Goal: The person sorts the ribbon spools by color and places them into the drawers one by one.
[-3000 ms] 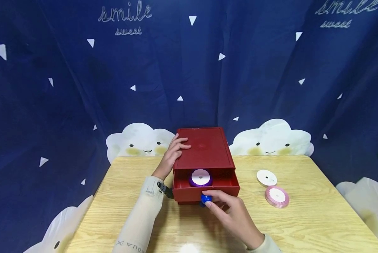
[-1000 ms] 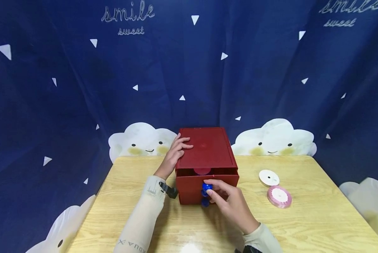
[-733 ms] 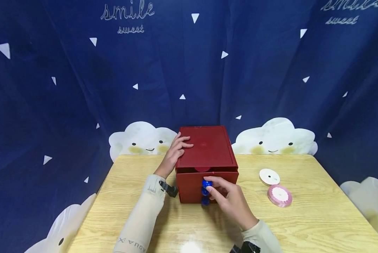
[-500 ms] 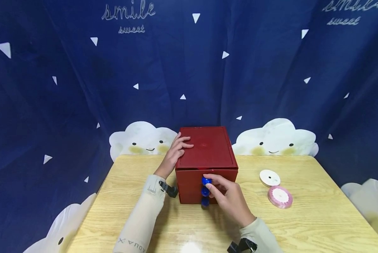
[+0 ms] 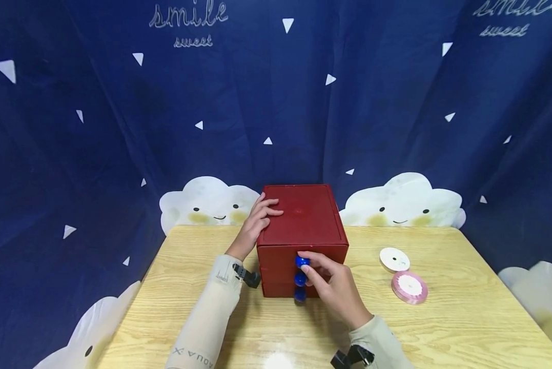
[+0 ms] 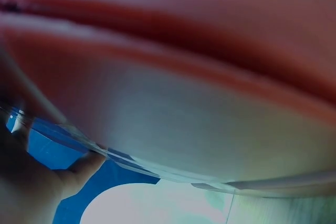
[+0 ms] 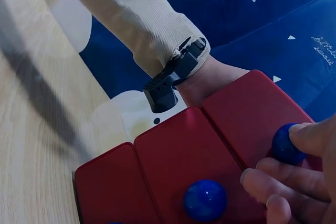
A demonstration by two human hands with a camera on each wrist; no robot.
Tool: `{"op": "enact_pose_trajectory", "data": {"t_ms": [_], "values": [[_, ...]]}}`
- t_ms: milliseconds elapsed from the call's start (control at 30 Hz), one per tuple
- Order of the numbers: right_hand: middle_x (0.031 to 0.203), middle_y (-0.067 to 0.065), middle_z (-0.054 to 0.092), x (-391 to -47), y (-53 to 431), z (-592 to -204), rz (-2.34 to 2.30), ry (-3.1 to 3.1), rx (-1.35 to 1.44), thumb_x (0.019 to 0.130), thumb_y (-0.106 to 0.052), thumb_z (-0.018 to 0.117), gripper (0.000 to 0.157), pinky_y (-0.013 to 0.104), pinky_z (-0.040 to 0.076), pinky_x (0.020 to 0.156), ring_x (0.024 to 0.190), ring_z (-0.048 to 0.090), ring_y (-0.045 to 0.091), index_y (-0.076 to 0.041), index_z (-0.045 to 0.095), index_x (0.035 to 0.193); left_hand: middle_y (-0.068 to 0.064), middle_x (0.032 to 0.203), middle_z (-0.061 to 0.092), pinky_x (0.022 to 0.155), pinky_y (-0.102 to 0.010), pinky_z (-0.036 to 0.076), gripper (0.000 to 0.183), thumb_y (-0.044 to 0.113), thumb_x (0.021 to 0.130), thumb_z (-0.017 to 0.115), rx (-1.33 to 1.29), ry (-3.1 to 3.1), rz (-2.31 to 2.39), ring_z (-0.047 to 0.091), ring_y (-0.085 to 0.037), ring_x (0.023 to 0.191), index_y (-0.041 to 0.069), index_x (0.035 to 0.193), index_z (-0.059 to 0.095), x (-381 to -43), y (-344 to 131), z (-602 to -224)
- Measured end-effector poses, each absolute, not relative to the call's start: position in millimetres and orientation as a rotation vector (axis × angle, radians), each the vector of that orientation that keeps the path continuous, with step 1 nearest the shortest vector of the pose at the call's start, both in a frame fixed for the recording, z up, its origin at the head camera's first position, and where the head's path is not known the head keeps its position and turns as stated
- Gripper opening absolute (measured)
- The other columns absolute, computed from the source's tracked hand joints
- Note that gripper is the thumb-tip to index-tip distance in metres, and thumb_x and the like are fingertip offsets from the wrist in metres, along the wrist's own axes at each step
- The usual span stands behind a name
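Observation:
A red drawer box (image 5: 300, 218) stands at the back of the table, its three drawer fronts flush in the right wrist view. Each front carries a round blue knob; the middle knob (image 7: 205, 200) shows plainly there. My right hand (image 5: 338, 289) pinches the top knob (image 5: 302, 261) between thumb and index finger. The left hand (image 5: 253, 225) rests on the box's left top edge, fingers spread over the lid. Seen from the left wrist, the red side of the box fills most of the view, with the left hand (image 6: 37, 182) at lower left.
To the right of the box lie a white spool (image 5: 394, 259) and a pink ribbon spool (image 5: 409, 287), close together on the wooden table (image 5: 188, 287). Behind the table hangs a dark blue curtain (image 5: 239, 102) with clouds and triangles.
The top drawer, pulled out earlier with a purple ribbon spool inside, has slid back in, pushed by my right hand at its knob. The spool is now hidden. The left hand stayed on the box.

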State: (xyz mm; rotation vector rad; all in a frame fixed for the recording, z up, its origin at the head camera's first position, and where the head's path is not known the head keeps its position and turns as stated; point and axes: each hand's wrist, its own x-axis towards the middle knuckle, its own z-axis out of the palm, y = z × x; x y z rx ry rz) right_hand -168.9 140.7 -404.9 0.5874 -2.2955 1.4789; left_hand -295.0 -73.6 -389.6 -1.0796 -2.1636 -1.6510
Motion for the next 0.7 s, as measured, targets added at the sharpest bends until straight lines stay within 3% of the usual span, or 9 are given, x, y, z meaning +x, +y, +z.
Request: {"op": "enact_pose_trajectory", "data": {"t_ms": [267, 500, 700], "values": [[0.082, 0.013, 0.067, -165.9, 138.3, -402.9, 1.489, -2.259, 0.577, 0.088, 0.001, 0.066, 0.029, 0.027, 0.052, 0.051, 0.059, 0.066, 0.024, -0.006, 0.068, 0.115, -0.028, 0.144, 0.036, 0.114, -0.059, 0.005, 0.038, -0.005, 0.092, 0.035, -1.102, -2.169, -1.637, 0.002, -0.042, 0.145, -0.009, 0.12, 0.06, -294.8, -74.0, -389.1], [0.083, 0.015, 0.067, -167.1, 136.5, -404.4, 1.515, -2.233, 0.584, 0.088, 0.001, 0.065, 0.029, 0.028, 0.053, 0.053, 0.058, 0.065, 0.016, -0.006, 0.068, 0.116, -0.026, 0.144, 0.037, 0.114, -0.058, 0.006, 0.038, -0.005, 0.093, 0.034, -1.101, -2.15, -1.65, 0.002, -0.042, 0.145, -0.009, 0.119, 0.06, -295.5, -74.6, -389.4], [0.084, 0.016, 0.067, -166.3, 136.6, -403.7, 1.535, -2.251, 0.552, 0.088, 0.001, 0.066, 0.029, 0.031, 0.055, 0.053, 0.059, 0.066, 0.024, -0.006, 0.068, 0.116, -0.026, 0.145, 0.037, 0.114, -0.058, 0.006, 0.038, -0.004, 0.092, 0.035, -1.098, -2.157, -1.657, 0.002, -0.041, 0.145, -0.009, 0.12, 0.06, -295.8, -73.9, -391.2]]}}
